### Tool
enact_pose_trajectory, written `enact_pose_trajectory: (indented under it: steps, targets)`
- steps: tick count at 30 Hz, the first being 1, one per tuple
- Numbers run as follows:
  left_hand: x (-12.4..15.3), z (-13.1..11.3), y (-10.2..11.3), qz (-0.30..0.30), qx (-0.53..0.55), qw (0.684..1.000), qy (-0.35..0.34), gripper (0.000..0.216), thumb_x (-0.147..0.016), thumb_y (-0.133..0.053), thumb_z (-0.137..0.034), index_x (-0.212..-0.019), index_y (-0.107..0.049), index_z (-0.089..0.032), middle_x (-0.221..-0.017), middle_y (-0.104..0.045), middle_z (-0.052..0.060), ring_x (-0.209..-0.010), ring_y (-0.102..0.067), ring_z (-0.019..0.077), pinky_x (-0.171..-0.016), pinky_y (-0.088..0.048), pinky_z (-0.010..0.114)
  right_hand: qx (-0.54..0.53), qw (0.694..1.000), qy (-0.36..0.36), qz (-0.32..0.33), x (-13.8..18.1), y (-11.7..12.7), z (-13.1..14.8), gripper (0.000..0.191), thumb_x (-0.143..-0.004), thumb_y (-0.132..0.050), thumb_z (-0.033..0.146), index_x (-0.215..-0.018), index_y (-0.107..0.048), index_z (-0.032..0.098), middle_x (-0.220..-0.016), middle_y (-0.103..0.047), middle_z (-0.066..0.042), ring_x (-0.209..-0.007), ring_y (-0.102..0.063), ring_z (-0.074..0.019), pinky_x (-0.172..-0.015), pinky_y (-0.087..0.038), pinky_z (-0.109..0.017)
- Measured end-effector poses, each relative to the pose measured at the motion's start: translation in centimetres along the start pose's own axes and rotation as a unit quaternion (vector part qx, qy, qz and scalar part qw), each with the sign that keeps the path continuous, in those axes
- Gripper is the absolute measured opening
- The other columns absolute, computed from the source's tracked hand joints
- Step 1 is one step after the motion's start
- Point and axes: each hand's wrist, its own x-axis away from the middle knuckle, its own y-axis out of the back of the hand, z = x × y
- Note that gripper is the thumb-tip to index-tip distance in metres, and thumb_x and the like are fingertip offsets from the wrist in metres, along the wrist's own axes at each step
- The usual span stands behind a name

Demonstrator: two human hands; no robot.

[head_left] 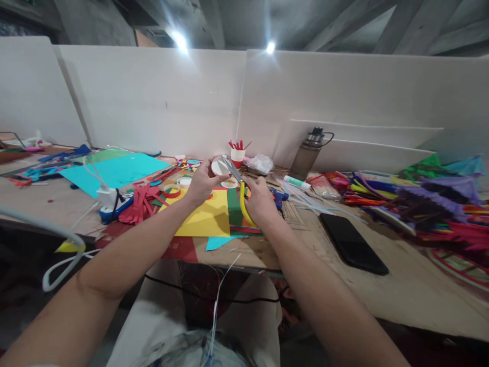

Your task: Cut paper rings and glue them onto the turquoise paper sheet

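Observation:
My left hand (202, 179) is closed around a white paper cup piece (218, 167), its round face turned toward me. My right hand (260, 200) grips a pair of scissors with yellow handles (244, 205). The scissor blades (231, 168) point up and left and lie against the right side of the cup piece; whether they are cutting it I cannot tell. Below the hands lies a yellow paper sheet (204, 219) over green and red paper. A ring with a red band (171, 191) and a white ring (184, 181) sit left of my left hand.
Behind the hands stands a cup of red sticks (237, 155). Rightward are a bottle (306, 153), a glue stick (297, 183), a phone (353, 243) and colourful craft pieces (439, 199). Leftward are blue paper (114, 172), red strips (140, 205) and a power strip (114, 206) with a cable.

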Motion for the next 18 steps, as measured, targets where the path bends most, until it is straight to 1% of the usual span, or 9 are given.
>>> enact_pose_trajectory:
  steps: [7, 10, 12, 15, 18]
  targets:
    - [-0.19, 0.14, 0.56, 0.031, 0.018, 0.999, 0.003, 0.061, -0.063, -0.084, -0.023, -0.117, -0.058, -0.016, -0.111, -0.069, 0.008, -0.1, -0.066, 0.0211, -0.094, -0.053, 0.041, 0.021, 1.0, -0.006, 0.006, 0.06, 0.21, 0.17, 0.037, -0.091, -0.054, 0.036, -0.123, -0.064, 0.021, -0.103, -0.052, -0.011, -0.083, -0.06, -0.0234, -0.076, -0.047, -0.035]
    - [-0.38, -0.02, 0.85, 0.049, 0.031, 0.998, 0.008, 0.056, -0.065, -0.083, -0.023, -0.115, -0.06, -0.016, -0.109, -0.069, 0.008, -0.098, -0.066, 0.0201, -0.092, -0.054, 0.038, 0.032, 0.999, -0.005, 0.01, 0.05, 0.35, 0.24, 0.035, -0.092, -0.053, 0.037, -0.12, -0.066, 0.02, -0.104, -0.053, -0.011, -0.083, -0.059, -0.0237, -0.075, -0.047, -0.035]
    - [-0.44, -0.2, 0.98, 0.059, 0.038, 0.997, 0.017, 0.052, -0.067, -0.082, -0.026, -0.113, -0.061, -0.015, -0.108, -0.069, 0.009, -0.095, -0.066, 0.0197, -0.088, -0.055, 0.036, 0.035, 0.999, -0.004, 0.013, 0.04, 0.41, 0.28, 0.034, -0.092, -0.053, 0.037, -0.118, -0.066, 0.021, -0.103, -0.053, -0.011, -0.084, -0.059, -0.0238, -0.075, -0.046, -0.034]
    - [-0.4, -0.56, 0.98, 0.049, 0.049, 0.997, 0.026, 0.054, -0.068, -0.082, -0.033, -0.114, -0.06, -0.017, -0.107, -0.068, 0.009, -0.089, -0.067, 0.019, -0.083, -0.056, 0.036, 0.039, 0.999, -0.004, 0.014, 0.01, 0.47, 0.37, 0.032, -0.092, -0.053, 0.036, -0.117, -0.066, 0.021, -0.102, -0.053, -0.011, -0.084, -0.059, -0.0236, -0.075, -0.046, -0.034]
    - [-0.34, -0.76, 0.92, 0.035, 0.064, 0.997, 0.029, 0.057, -0.068, -0.082, -0.037, -0.116, -0.058, -0.018, -0.106, -0.067, 0.008, -0.085, -0.067, 0.0181, -0.082, -0.057, 0.037, 0.041, 0.999, -0.001, 0.011, 0.03, 0.54, 0.45, 0.032, -0.093, -0.052, 0.036, -0.116, -0.067, 0.021, -0.102, -0.053, -0.011, -0.084, -0.058, -0.0237, -0.076, -0.046, -0.035]
